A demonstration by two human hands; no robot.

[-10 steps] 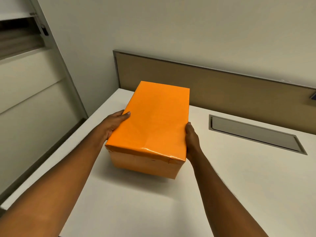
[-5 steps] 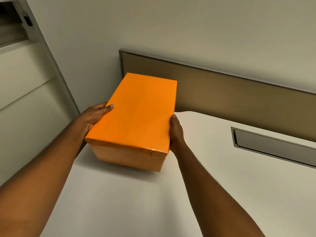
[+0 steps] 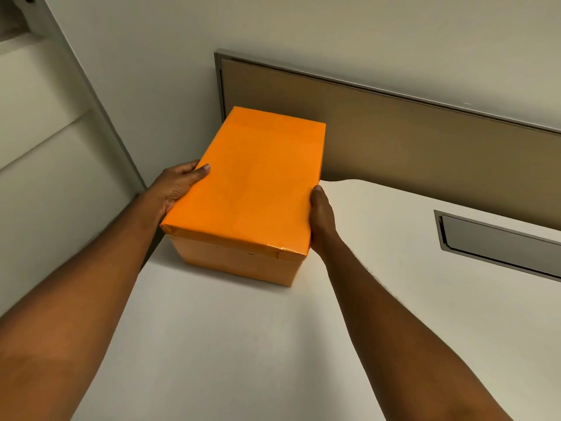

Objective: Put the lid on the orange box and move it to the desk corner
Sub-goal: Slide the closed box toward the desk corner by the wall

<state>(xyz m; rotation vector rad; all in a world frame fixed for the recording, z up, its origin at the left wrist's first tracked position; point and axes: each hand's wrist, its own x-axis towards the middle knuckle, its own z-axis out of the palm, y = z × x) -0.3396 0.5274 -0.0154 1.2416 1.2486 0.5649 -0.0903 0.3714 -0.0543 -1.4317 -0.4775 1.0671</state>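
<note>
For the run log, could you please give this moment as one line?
lid: on orange box | left hand, right hand: gripping box sides | box: at desk far-left corner

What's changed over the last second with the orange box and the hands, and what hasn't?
The lidded orange paper-wrapped box has travelled left and away across the white desk, from beside the recessed grey cable tray into the far left corner by the brown partition panel. Unchanged: the lid is on, and the left hand and right hand still grip its long sides.

Glossy paper-wrapped orange box (image 3: 252,189), matt desk (image 3: 243,344)
</note>
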